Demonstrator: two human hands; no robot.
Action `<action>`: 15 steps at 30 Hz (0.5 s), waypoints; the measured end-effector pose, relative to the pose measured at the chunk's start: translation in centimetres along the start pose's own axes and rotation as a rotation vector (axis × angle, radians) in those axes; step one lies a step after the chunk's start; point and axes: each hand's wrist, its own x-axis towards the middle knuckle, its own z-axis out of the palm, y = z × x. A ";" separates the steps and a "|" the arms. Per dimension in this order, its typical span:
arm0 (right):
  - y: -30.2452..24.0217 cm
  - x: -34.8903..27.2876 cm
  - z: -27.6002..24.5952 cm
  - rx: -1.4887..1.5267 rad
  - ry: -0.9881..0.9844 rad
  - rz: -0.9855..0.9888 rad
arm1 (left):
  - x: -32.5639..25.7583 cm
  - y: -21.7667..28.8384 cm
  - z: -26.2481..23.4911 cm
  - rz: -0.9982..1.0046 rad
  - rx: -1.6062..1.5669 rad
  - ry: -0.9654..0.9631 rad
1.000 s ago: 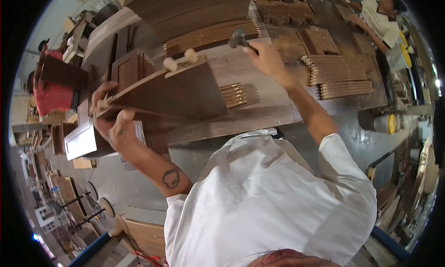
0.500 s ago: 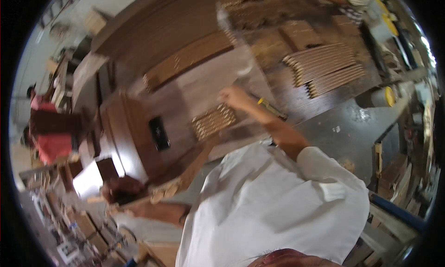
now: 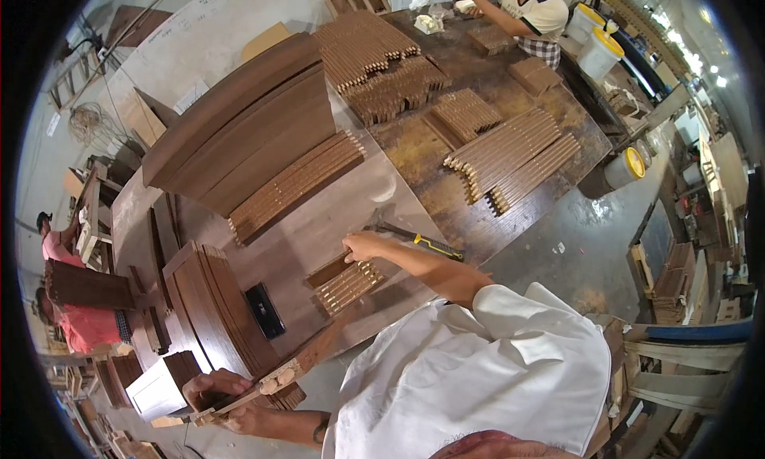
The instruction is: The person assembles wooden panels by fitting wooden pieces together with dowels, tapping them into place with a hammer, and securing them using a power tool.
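Note:
A long brown wooden board point(image 3: 315, 347), pale and bare at its near end, slants across the lower left. My left hand point(image 3: 243, 417) is closed round that end, with fingers over its upper side and the palm below. On the bench, my right hand point(image 3: 363, 247) has bent fingers pressed together at the far end of a short wooden slat point(image 3: 328, 271). That slat lies beside a small row of short slats point(image 3: 349, 287) with light marks along them. A hammer point(image 3: 418, 237) with a yellow and black handle lies just beyond my right forearm.
A black phone point(image 3: 264, 310) lies left of the slats, beside stacked brown panels point(image 3: 219, 300). Tall boards point(image 3: 247, 132) stand behind a long slat bundle point(image 3: 295, 186). More slats point(image 3: 514, 152) lie on the right-hand table, where another person point(image 3: 532, 13) works. Yellow-lidded buckets point(image 3: 625, 168) stand beyond.
The view has shifted, and the blur has cleared. My right hand has come down from above the short slats to their far end. My left hand still grips the board.

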 end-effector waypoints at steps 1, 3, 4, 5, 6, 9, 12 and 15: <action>0.0 0.1 -0.1 -0.002 0.005 -0.003 | 0.0 0.0 -0.2 -0.014 -0.019 -0.004; 0.3 0.2 -0.6 0.222 0.041 -0.022 | -0.2 -0.1 -0.9 -0.017 -0.018 -0.005; -0.2 -0.1 -1.2 0.309 0.125 -0.028 | -0.4 -0.1 -1.2 -0.028 -0.011 -0.001; -1.2 -0.6 -2.8 0.306 0.124 -0.033 | -0.4 -0.1 -1.4 -0.025 -0.009 0.004; -2.1 -1.6 -5.8 0.346 0.213 -0.056 | -0.2 -0.4 -0.9 -0.013 -0.039 -0.004; -6.8 -5.0 -13.8 0.579 0.489 -0.131 | -0.5 0.1 -1.4 0.015 -0.043 -0.006; -10.9 -9.2 -22.1 0.923 0.883 -0.398 | -0.8 -0.1 -1.0 0.009 -0.068 0.004; -12.9 -11.4 -23.7 1.437 0.955 -0.611 | -1.3 -0.1 0.6 -0.002 -0.090 0.039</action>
